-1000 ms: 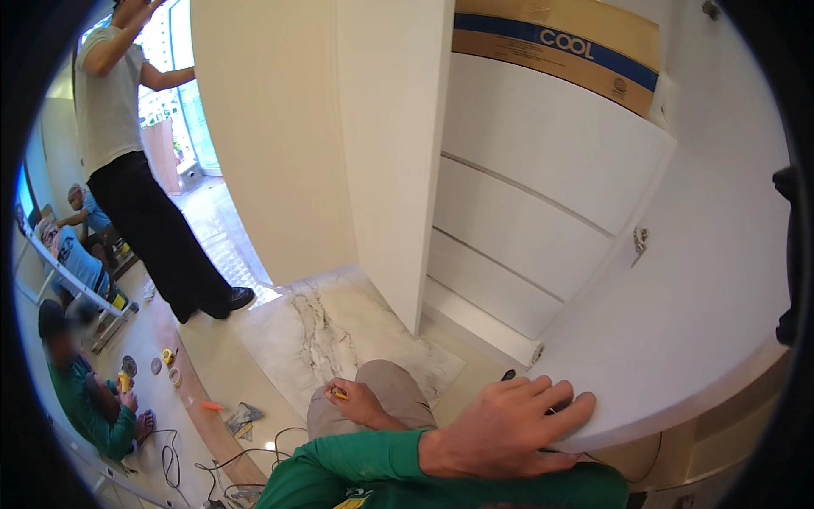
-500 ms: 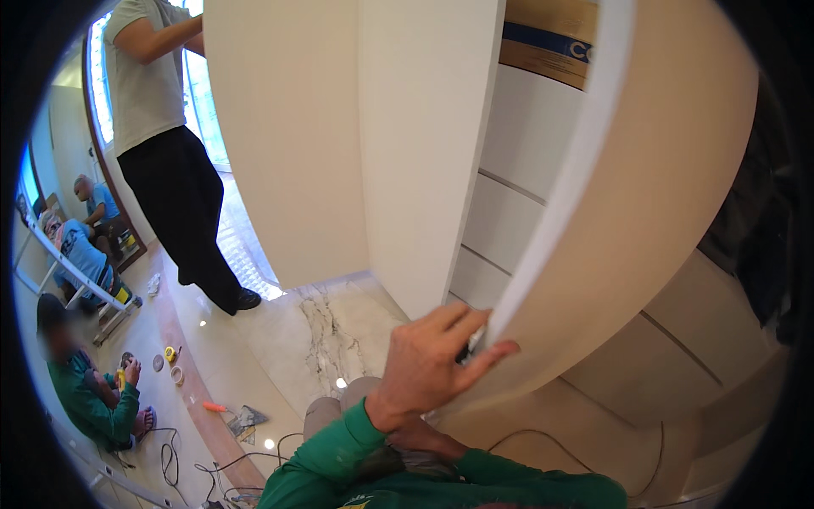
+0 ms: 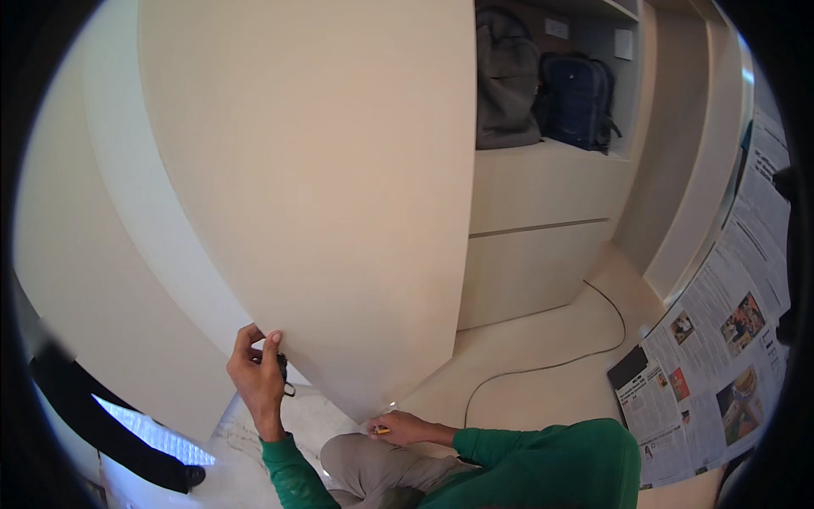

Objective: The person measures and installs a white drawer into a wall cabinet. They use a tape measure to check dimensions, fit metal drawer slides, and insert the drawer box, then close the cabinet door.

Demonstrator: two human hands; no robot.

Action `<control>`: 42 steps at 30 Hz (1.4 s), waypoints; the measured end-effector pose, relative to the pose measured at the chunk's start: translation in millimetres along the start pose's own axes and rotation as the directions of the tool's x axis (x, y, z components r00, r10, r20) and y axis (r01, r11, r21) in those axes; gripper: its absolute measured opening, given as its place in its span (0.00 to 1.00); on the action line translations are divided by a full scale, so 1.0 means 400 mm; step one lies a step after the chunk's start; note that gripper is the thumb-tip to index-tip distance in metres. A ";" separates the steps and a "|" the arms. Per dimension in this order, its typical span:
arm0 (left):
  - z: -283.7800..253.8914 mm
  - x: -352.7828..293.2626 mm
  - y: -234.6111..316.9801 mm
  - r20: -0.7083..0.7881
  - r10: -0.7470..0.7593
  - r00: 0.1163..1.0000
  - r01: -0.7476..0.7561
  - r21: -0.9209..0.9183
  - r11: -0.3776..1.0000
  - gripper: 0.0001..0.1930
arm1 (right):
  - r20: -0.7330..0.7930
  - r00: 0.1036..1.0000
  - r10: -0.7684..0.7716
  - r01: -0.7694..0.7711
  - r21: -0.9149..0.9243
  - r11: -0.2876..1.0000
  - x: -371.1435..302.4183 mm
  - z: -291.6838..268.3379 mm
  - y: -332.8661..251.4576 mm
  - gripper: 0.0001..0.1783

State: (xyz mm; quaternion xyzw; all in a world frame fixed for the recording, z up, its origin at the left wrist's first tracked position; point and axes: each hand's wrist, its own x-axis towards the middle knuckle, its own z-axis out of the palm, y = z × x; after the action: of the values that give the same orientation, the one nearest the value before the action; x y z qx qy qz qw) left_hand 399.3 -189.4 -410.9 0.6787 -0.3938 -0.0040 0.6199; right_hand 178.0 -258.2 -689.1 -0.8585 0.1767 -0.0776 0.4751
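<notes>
A large cream cabinet door (image 3: 331,178) stands upright in front of me. My left hand (image 3: 257,382) is closed on its lower left edge, thumb on the front face. A small black thing with a loop (image 3: 284,373) shows beside that palm; its kind is unclear. Low by the door's bottom corner, above my knee, my right hand (image 3: 403,427) is closed around a small yellow thing (image 3: 381,430). Most of that thing is hidden by the fingers.
Behind the door, a cabinet with drawers (image 3: 543,195) holds a grey backpack (image 3: 507,85) and a dark blue bag (image 3: 578,100). A black cable (image 3: 543,367) curves over the floor. Newspaper (image 3: 695,382) covers a surface at right. Another person's dark-trousered leg (image 3: 110,416) is at left.
My view has turned right, bringing the bags and newspaper into sight. The door now stands across the middle, my left hand still at its edge. My right hand has come into clear view.
</notes>
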 end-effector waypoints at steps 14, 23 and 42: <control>0.025 -0.065 -0.265 -0.229 -0.050 0.972 0.027 -0.099 0.995 0.09 | -0.119 0.948 0.297 -0.300 -0.013 0.954 -0.259 0.000 0.321 0.16; -0.156 -0.506 -0.818 0.301 -0.766 0.568 0.657 -0.727 0.202 0.10 | -0.032 0.822 0.569 -0.553 0.193 0.810 -0.414 0.044 0.465 0.19; -0.189 -0.824 -0.874 0.476 -0.781 0.404 0.608 -0.777 -0.159 0.10 | 0.011 0.736 0.677 -0.671 -0.129 0.730 -0.582 0.215 0.627 0.17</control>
State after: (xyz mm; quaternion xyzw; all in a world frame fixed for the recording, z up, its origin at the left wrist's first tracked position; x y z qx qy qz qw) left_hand 394.3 24.2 -847.7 0.3167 0.1650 -0.4942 0.7926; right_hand -69.1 -224.5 -938.6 -0.7639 0.4664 0.1349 0.4250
